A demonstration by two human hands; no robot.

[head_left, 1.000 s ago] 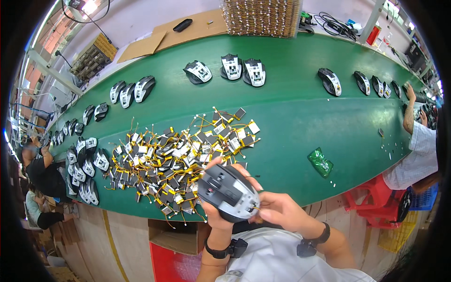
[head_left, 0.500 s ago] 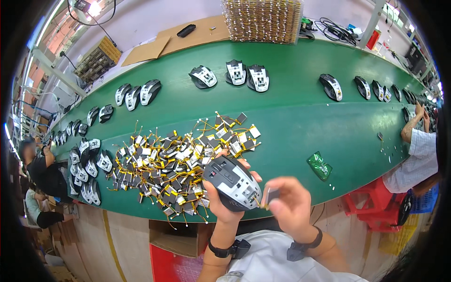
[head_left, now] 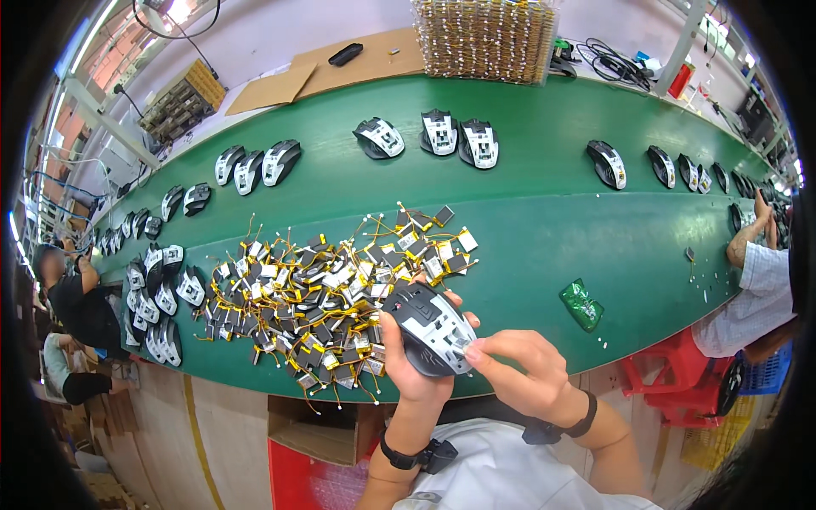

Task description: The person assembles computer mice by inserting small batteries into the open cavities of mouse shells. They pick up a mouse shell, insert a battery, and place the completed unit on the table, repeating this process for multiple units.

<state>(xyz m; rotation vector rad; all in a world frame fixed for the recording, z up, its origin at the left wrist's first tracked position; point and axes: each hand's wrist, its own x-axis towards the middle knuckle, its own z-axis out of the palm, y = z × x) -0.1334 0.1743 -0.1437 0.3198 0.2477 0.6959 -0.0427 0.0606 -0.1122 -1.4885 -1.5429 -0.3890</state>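
Observation:
My left hand (head_left: 414, 367) is wrapped round a black computer mouse (head_left: 416, 308) without its top cover, its white inner frame facing up. Thumb and fingers of my right hand (head_left: 529, 371) are pinched together at the near right end of that mouse. A small flat battery is at those fingertips, mostly hidden by them. Just left of the held mouse, a large heap of small flat batteries (head_left: 310, 285) with yellow-ended wires spreads over the green table (head_left: 527, 229).
More uncovered mice (head_left: 378, 138) stand along the table's far side, others (head_left: 159, 293) cluster at left. A green packet (head_left: 581, 305) lies to the right. Behind stands a clear box of wired parts (head_left: 484, 38). Co-workers sit at left and at right (head_left: 748, 263).
My right hand has moved in to the mouse with the battery. Before, it held the battery just off the mouse's near end. The view has shifted slightly.

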